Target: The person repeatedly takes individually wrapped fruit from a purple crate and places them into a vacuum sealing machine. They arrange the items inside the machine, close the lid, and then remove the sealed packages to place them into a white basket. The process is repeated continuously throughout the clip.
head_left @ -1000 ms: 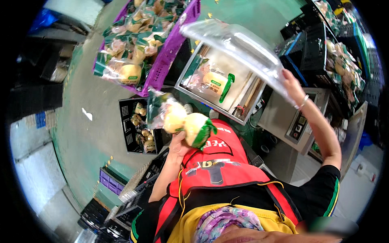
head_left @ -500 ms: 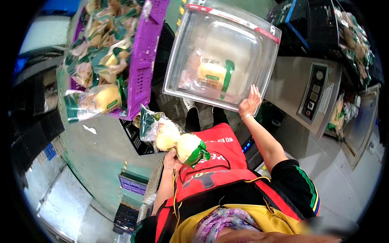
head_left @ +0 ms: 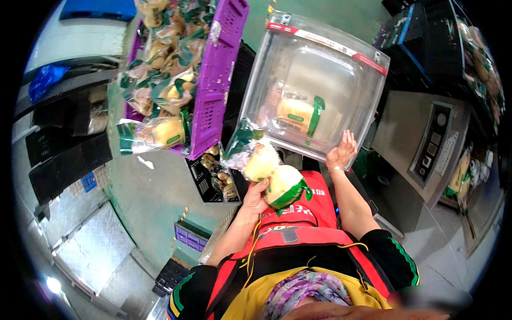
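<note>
My left hand (head_left: 257, 197) is closed round two clear plastic bags of pale yellow, round produce (head_left: 262, 161), whose exact kind I cannot make out. One bag ends in dark green film, the other in bright green. They hang just in front of the vacuum sealing machine, overlapping the near left corner of its clear lid (head_left: 368, 98). At the lid's near right corner, my right hand (head_left: 342, 151) lies with its fingers stretched out on the rim. Under the lid sits another yellow bagged piece (head_left: 296, 116) with a green end.
A purple crate (head_left: 216, 85) full of similar bags stands left of the machine. Below it is a black crate (head_left: 200, 184) with more produce. On the right are a control panel (head_left: 431, 143) and black crates (head_left: 410, 48) with more bags.
My left hand has brought the two bags slightly up and right, nearer the lid's corner. The right hand stays on the lid. The whole view has shifted a little.
</note>
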Tool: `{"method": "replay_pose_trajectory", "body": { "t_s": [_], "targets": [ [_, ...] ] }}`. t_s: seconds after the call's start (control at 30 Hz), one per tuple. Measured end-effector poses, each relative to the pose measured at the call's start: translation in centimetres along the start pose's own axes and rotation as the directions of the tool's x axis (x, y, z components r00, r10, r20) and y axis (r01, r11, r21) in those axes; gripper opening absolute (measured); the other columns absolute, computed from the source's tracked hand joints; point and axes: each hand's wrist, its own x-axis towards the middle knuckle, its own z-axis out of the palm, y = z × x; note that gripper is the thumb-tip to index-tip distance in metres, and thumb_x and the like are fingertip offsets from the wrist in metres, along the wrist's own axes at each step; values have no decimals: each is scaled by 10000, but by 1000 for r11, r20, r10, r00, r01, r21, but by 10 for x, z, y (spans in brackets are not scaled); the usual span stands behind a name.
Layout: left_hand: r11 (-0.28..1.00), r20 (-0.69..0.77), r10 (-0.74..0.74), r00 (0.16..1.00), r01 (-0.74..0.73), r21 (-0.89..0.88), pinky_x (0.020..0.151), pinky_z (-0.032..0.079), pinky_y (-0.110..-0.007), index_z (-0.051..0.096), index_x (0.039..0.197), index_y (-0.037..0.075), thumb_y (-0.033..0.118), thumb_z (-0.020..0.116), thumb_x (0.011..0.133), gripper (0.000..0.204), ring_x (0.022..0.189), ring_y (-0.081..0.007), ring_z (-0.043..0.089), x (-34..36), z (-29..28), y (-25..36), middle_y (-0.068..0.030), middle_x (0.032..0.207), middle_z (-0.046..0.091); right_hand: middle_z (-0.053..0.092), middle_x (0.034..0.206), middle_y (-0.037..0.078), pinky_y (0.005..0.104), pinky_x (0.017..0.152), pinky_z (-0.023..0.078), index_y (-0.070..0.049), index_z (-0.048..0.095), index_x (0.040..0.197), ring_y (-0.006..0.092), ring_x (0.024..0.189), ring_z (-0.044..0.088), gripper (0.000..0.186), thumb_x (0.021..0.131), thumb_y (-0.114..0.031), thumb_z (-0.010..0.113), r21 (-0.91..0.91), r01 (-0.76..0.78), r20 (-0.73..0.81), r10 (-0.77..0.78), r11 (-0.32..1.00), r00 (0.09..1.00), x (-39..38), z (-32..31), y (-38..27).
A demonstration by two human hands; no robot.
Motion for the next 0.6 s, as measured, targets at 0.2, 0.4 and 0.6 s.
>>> {"method": "replay_pose_trajectory", "body": {
  "t_s": [0.2,0.4,0.6],
  "targets": [
    [991,34,-98,995,100,-86,1001,430,-445,502,1245,28,145,680,823,473,1125,-265,558,1,17,-22,-102,1183,600,420,1372,107,438,1095,194,-37,389,1322,270,1315,333,663,672,-48,519,14,0,3,0,1000,1000,-1,0,2],
    [999,-4,-21,1000,21,-31,973,434,-519,507,1244,44,220,710,803,516,1133,-300,551,-1,18,-41,-136,1219,575,410,1380,110,440,1104,171,-32,389,1321,274,1326,316,653,683,-46,524,37,-3,25,2,999,1000,-1,-5,4],
    [995,37,96,995,-95,-25,979,433,-505,501,1249,40,203,717,793,531,1135,-292,550,-26,56,-45,-131,1217,577,402,1383,108,439,1096,180,-26,388,1326,276,1329,308,659,685,-51,540,37,4,24,-5,999,1000,-5,-6,5]
  ]
}}
